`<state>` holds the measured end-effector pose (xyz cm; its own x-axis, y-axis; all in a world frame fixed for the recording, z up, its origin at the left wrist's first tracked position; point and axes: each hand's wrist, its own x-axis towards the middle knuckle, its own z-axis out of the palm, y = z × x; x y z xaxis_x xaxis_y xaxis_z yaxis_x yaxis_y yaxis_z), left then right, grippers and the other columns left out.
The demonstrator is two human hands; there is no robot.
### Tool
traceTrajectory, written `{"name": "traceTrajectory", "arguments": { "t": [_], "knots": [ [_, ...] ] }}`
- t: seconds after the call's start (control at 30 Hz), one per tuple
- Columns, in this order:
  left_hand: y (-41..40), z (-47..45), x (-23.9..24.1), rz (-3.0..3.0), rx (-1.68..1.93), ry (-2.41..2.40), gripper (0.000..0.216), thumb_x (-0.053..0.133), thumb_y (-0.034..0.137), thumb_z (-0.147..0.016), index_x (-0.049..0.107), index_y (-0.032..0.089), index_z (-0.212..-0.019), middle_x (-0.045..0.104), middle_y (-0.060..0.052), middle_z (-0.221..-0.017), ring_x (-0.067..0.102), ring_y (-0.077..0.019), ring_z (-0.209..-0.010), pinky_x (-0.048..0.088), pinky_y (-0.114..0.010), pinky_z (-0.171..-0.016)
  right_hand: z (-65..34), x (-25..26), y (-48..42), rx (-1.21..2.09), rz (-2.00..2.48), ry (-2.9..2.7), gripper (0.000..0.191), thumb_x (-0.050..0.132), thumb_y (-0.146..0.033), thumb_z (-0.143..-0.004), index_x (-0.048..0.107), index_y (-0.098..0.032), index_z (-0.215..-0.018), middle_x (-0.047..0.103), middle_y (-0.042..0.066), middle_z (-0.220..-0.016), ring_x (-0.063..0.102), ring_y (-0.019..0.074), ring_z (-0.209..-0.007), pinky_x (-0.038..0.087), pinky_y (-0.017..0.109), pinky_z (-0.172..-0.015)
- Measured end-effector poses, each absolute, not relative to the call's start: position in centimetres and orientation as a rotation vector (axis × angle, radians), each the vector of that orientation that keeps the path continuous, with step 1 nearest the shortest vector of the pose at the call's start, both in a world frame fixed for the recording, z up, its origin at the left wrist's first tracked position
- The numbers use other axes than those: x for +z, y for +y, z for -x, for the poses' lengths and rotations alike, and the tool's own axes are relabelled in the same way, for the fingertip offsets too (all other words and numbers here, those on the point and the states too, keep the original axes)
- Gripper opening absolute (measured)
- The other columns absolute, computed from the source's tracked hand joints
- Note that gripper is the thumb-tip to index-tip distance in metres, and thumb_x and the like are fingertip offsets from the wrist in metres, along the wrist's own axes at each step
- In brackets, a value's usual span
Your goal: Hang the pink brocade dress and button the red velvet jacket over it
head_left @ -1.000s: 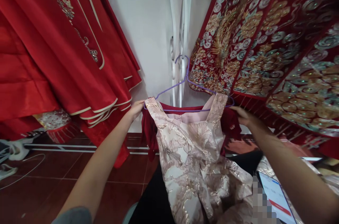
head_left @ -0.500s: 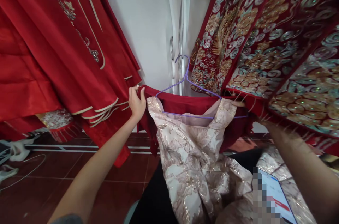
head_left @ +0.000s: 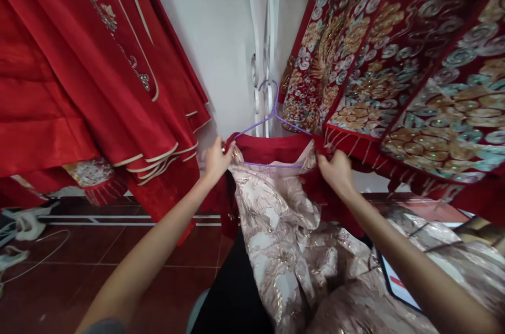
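A pale pink and gold brocade dress (head_left: 268, 223) hangs by its shoulder straps on a purple wire hanger (head_left: 275, 105). Behind and around it is a dark red garment (head_left: 274, 149), drawn up over the hanger's shoulders. My left hand (head_left: 218, 160) pinches the red garment's left shoulder, beside the dress strap. On the other side, my right hand (head_left: 337, 172) is closed on the red garment's right shoulder. The red cloth partly covers the right strap. The dress's lower part spreads over my lap.
Red robes with cream piping (head_left: 158, 113) hang at left, and a beaded red and gold garment (head_left: 379, 76) with fringe at right. A white cabinet (head_left: 205, 34) stands behind. A phone (head_left: 402, 286) lies on the brocade. White shoes (head_left: 29, 226) stand on the tiled floor.
My right hand has come out from behind the hanging garment and moved left, drawing the red garment over the hanger's right shoulder. My left hand has shifted slightly right and down.
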<state>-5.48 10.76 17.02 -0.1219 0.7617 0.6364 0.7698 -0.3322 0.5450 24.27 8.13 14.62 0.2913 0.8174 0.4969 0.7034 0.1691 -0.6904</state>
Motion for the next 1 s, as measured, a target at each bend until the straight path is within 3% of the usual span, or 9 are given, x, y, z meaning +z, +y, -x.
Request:
{"name": "traceTrajectory", "arguments": {
  "t": [0.07, 0.23, 0.37, 0.47, 0.6, 0.7, 0.8, 1.0],
  "knots": [
    [9.6, 2.6, 17.8, 2.154, -1.632, -1.708, 0.021, 0.052, 0.041, -0.085, 0.051, 0.02, -0.082, 0.06, 0.0, -0.074, 0.056, -0.0133, -0.067, 0.039, -0.023, -0.064, -20.6, 14.9, 6.6, 0.225, 1.365, -1.465, 0.021, 0.051, -0.025, -0.076, 0.047, -0.019, -0.096, 0.063, 0.009, -0.087, 0.062, 0.0217, -0.078, 0.047, 0.031, -0.072],
    [6.3, -2.2, 18.9, 2.686, -1.464, -1.488, 0.014, 0.052, 0.034, -0.084, 0.052, 0.02, -0.083, 0.056, 0.004, -0.065, 0.053, -0.0107, -0.058, 0.04, -0.022, -0.058, -15.6, 15.5, 3.1, 0.483, 1.203, -1.81, 0.016, 0.048, -0.024, -0.078, 0.037, -0.022, -0.089, 0.052, -0.002, -0.065, 0.053, 0.0154, -0.054, 0.04, 0.026, -0.053],
    [5.8, -0.6, 18.0, 2.676, -1.381, -1.549, 0.014, 0.063, 0.025, -0.075, 0.058, 0.02, -0.087, 0.066, -0.001, -0.082, 0.062, -0.0152, -0.076, 0.045, -0.026, -0.07, -17.5, 16.0, 2.8, 0.262, 1.164, -1.617, 0.023, 0.056, -0.024, -0.074, 0.041, -0.021, -0.09, 0.054, 0.002, -0.08, 0.056, 0.0158, -0.067, 0.046, 0.028, -0.062],
    [6.1, 0.7, 16.7, 2.69, -1.53, -1.56, 0.02, 0.066, 0.024, -0.074, 0.061, 0.021, -0.093, 0.069, -0.003, -0.095, 0.064, -0.0168, -0.089, 0.046, -0.027, -0.079, -18.8, 16.4, 3.1, 0.326, 1.069, -1.528, 0.034, 0.059, -0.023, -0.072, 0.041, -0.021, -0.101, 0.055, 0.004, -0.09, 0.057, 0.0148, -0.074, 0.05, 0.027, -0.064],
    [5.9, 0.6, 15.5, 2.578, -1.895, -1.64, 0.026, 0.071, 0.029, -0.07, 0.057, 0.02, -0.09, 0.069, -0.003, -0.088, 0.066, -0.0162, -0.082, 0.048, -0.025, -0.071, -18.3, 16.4, 2.9, 0.667, 0.953, -1.659, 0.024, 0.062, -0.028, -0.075, 0.049, -0.02, -0.092, 0.057, 0.002, -0.084, 0.058, 0.012, -0.07, 0.053, 0.024, -0.061],
    [5.6, 0.0, 15.4, 2.615, -1.908, -1.578, 0.016, 0.068, 0.027, -0.073, 0.057, 0.019, -0.081, 0.068, -0.002, -0.086, 0.065, -0.0148, -0.079, 0.048, -0.024, -0.07, -17.8, 16.0, 2.7, 0.786, 0.867, -1.709, 0.025, 0.063, -0.03, -0.077, 0.054, -0.019, -0.098, 0.061, 0.005, -0.097, 0.063, 0.0141, -0.083, 0.057, 0.029, -0.074],
    [5.6, -0.1, 15.7, 2.644, -1.854, -1.554, 0.012, 0.066, 0.024, -0.073, 0.059, 0.02, -0.082, 0.068, 0.0, -0.088, 0.065, -0.0138, -0.08, 0.047, -0.022, -0.07, -17.8, 16.0, 2.9, 0.745, 0.844, -1.741, 0.022, 0.058, -0.03, -0.083, 0.058, -0.02, -0.102, 0.061, 0.007, -0.106, 0.063, 0.0154, -0.09, 0.057, 0.032, -0.08],
    [5.9, 0.4, 17.1, 2.766, -1.568, -1.488, 0.012, 0.06, 0.016, -0.074, 0.06, 0.021, -0.085, 0.068, 0.001, -0.089, 0.064, -0.0134, -0.082, 0.046, -0.022, -0.07, -17.5, 16.9, 3.9, 0.471, 0.892, -1.869, 0.016, 0.052, -0.024, -0.087, 0.061, -0.02, -0.099, 0.06, 0.005, -0.098, 0.063, 0.0143, -0.084, 0.057, 0.03, -0.078]
  ]
}}
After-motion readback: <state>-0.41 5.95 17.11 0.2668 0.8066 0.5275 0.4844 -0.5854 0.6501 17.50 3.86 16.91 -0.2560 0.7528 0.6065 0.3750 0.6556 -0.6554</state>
